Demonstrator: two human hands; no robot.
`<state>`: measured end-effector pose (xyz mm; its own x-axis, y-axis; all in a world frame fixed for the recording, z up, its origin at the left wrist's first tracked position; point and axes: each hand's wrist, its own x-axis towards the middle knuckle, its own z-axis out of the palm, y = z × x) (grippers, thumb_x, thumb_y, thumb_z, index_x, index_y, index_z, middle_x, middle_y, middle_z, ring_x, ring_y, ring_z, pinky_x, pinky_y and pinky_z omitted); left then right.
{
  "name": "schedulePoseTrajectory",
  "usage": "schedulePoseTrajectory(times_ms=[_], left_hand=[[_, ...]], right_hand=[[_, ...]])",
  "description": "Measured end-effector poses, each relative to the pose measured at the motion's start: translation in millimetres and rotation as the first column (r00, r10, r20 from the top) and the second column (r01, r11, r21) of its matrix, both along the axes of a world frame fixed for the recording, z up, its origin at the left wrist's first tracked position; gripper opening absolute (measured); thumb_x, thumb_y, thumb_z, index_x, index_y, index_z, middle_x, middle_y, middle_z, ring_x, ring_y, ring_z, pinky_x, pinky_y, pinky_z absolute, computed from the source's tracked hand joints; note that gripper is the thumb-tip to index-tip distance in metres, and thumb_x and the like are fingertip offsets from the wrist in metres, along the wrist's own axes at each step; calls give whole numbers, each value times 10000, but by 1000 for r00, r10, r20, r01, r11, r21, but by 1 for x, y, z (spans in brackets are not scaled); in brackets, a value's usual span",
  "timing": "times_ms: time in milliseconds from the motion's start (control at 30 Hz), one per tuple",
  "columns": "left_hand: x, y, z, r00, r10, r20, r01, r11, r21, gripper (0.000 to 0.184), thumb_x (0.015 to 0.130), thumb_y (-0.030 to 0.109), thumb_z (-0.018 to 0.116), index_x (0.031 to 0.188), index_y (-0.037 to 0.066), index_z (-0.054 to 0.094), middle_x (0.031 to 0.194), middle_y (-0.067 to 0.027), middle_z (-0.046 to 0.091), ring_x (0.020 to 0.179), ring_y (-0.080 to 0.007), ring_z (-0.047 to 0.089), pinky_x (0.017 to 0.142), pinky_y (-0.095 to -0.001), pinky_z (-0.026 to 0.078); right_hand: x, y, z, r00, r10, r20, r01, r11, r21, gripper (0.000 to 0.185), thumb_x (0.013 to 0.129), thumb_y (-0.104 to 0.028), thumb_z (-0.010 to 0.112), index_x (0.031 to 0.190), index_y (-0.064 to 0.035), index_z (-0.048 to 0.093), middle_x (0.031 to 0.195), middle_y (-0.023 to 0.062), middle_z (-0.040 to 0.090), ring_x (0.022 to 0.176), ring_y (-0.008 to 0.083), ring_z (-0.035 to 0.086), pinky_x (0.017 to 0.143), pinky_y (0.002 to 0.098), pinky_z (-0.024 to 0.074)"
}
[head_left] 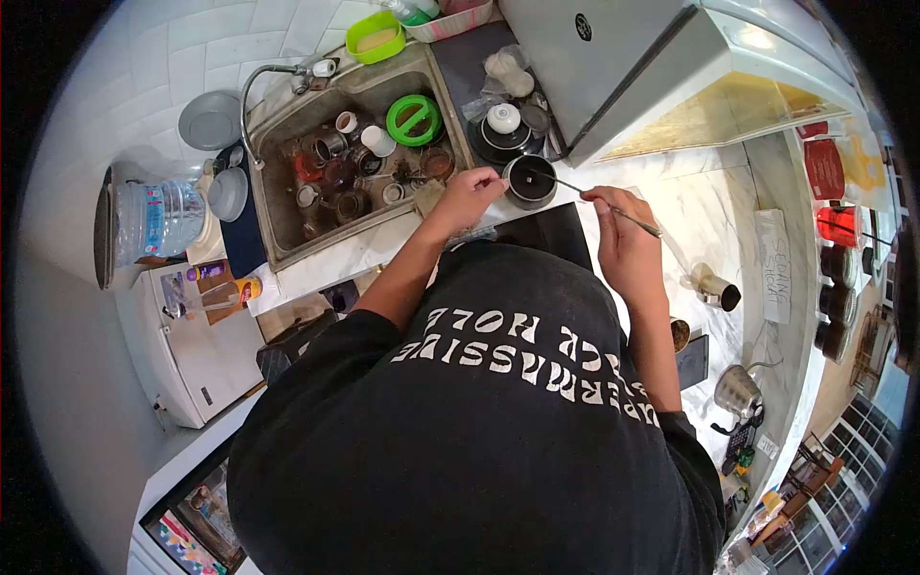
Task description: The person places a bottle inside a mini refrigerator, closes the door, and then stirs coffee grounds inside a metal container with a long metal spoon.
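Grey metal pot [533, 202], dark inside, stands on the counter [692, 203] at one o'clock. Left hand [470, 198] pinches its nine-o'clock edge, fingertips nearly together; right hand [623, 235], fingers curled, grips a slim utensil [567, 184] dipping inside. Stirring seems underway; the next move likely calls for keeping the pot steady.

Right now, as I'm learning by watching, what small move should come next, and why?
Probably a gentle stir, the left hand steadying the cup: the right hand holds a long-handled utensil whose far end reaches into the cup, and the left fingertips are at its side.
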<state>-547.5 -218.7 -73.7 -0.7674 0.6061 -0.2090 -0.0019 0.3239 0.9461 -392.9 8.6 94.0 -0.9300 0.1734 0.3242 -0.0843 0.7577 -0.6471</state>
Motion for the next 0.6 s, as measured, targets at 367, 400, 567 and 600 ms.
schedulePoseTrajectory(times_ms=[367,400,567,600], left_hand=[[0,2,12,999,-31,-4,31,999,8,261,1024,247,682,916,10,679,774,26,594,752,-71,505,684,-287,439],[0,2,9,1000,-26,-12,27,1000,13,262,1023,247,684,913,10,678,771,27,590,747,-70,502,678,-287,437],[-1,3,5,999,-29,-20,29,999,29,261,1015,246,691,905,10,675,753,32,574,729,-69,497,659,-285,432],[-3,4,5,999,-34,-7,34,999,26,258,1014,243,691,905,9,675,751,31,572,729,-70,498,659,-286,433]], right_hand=[[0,-7,8,995,-39,89,38,999,16,107,1030,-73,592,1043,-27,688,1019,141,732,1007,353,681,920,443,488],[0,-4,8,996,-49,68,46,998,52,118,1035,-74,587,1050,-25,693,1020,135,733,1006,349,681,917,441,488],[7,-4,10,999,-37,27,36,999,40,106,1028,-59,590,1043,-24,689,1038,135,731,1003,345,680,918,432,488],[5,-7,8,1000,-26,15,25,999,28,105,1027,-56,590,1042,-24,688,1040,136,731,1002,346,680,915,433,488]])
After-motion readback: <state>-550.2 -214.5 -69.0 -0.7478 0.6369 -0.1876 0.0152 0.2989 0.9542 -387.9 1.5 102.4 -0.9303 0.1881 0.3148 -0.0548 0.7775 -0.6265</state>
